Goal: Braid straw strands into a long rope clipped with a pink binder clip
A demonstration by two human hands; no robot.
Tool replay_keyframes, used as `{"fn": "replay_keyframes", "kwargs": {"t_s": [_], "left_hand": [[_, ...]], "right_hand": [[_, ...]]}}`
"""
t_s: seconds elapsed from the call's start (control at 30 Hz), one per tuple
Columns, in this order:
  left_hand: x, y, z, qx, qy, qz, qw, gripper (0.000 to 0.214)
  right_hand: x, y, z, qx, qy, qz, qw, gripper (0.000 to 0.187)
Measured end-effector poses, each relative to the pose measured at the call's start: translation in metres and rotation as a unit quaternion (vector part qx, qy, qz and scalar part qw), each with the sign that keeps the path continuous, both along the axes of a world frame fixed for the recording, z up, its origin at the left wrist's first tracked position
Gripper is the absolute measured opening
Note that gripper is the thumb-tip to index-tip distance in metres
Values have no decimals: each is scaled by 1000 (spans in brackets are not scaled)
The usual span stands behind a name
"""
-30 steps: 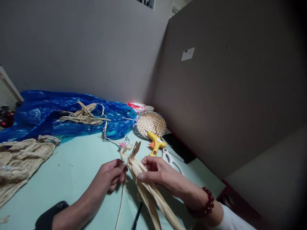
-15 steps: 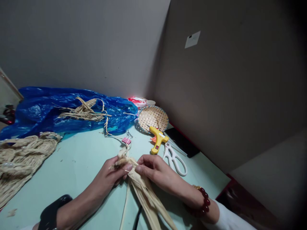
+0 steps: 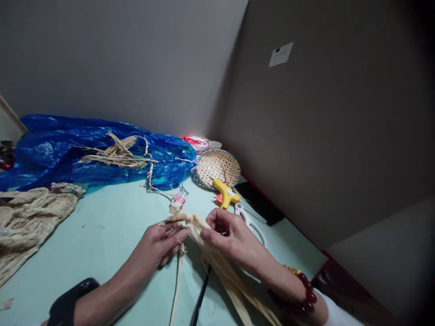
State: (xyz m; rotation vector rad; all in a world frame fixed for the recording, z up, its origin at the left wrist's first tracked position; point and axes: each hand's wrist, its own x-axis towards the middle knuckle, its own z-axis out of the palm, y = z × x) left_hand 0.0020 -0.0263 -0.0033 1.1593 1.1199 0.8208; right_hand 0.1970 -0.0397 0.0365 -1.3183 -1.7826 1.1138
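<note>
My left hand (image 3: 166, 242) pinches one end of a bundle of pale dried husk strips (image 3: 217, 262) near the table's middle. With thumb and fingers closed, my right hand (image 3: 227, 231) grips the same strips a little to the right. The long ends trail down toward me. Just beyond my fingers, a pink binder clip (image 3: 178, 198) sits on a thin twisted cord (image 3: 159, 191) that leads back to the blue bag. A narrow strand (image 3: 177, 280) hangs below my left hand. A black cable (image 3: 200, 294) runs between my forearms.
A yellow glue gun (image 3: 226, 194) leans by a woven basket (image 3: 217, 167), with white scissors (image 3: 254, 226) partly behind my right hand. Blue plastic (image 3: 50, 149) bearing loose husk strips (image 3: 118, 156) lies along the wall. A braided piece (image 3: 30, 222) is at left.
My right hand has moved right, drawing the strips away from my left hand, and they now spread further right. The view has shifted slightly. My right hand now covers more of the scissors.
</note>
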Motion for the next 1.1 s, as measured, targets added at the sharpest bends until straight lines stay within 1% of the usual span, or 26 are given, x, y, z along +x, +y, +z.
{"fn": "replay_keyframes", "kwargs": {"t_s": [0.03,0.07,0.1,0.17,0.23,0.27,0.3,0.37,0.47,0.57,0.63,0.67,0.7,0.77,0.83,0.9,0.93,0.97,1.03,1.07,1.1], "left_hand": [[0,1,0,-6,-4,0,1000,34],[0,2,0,-12,-9,-1,1000,33],[0,2,0,-19,-14,-3,1000,32],[-2,0,2,-26,-34,-2,999,29],[-2,-2,4,-26,-62,-2,998,29],[-3,-3,5,-24,-73,-2,997,30],[-2,-4,6,-20,-81,-3,997,32],[-2,-5,7,-14,-84,-3,996,35],[-1,-5,6,-13,-84,1,996,38],[-1,-5,5,-15,-74,-11,997,37],[-2,-5,4,-16,-68,-19,997,35],[-2,-6,4,-17,-68,-21,997,36],[-3,-6,4,-19,-69,-21,997,37],[-3,-5,3,-19,-69,-17,997,38],[-3,-4,2,-13,-61,-13,998,38],[-3,-3,1,-10,-55,-14,998,35],[-3,-3,0,-11,-54,-16,998,34],[-3,-2,0,-13,-53,-17,998,34],[-3,-2,0,-13,-48,-16,999,36],[-3,-2,0,-8,-46,-17,999,36],[-3,-2,1,-2,-44,-19,999,37]], "right_hand": [[1,-2,1,48,-41,-22,998,17],[1,-5,1,103,-92,-43,989,18],[0,-9,1,157,-149,-60,974,17],[-7,-16,-6,250,-261,-67,930,13],[-17,-23,-17,300,-345,-44,888,13],[-22,-26,-23,312,-366,-35,876,14],[-27,-30,-28,321,-372,-25,871,14],[-32,-35,-35,334,-348,-17,876,11],[-32,-36,-35,369,-271,-32,889,10],[-27,-32,-31,423,-219,-80,875,11],[-27,-29,-29,438,-217,-107,866,10],[-29,-29,-29,438,-223,-108,865,11],[-31,-29,-29,433,-228,-94,867,12],[-35,-32,-26,411,-225,-42,883,15],[-37,-36,-21,363,-198,23,910,18],[-32,-39,-15,315,-159,66,933,18],[-28,-38,-13,307,-147,62,938,19],[-23,-36,-10,309,-145,35,939,20],[-15,-30,-8,314,-168,-40,933,31],[-12,-25,-7,301,-187,-62,933,40],[-11,-20,-7,271,-203,-57,939,43]]}}
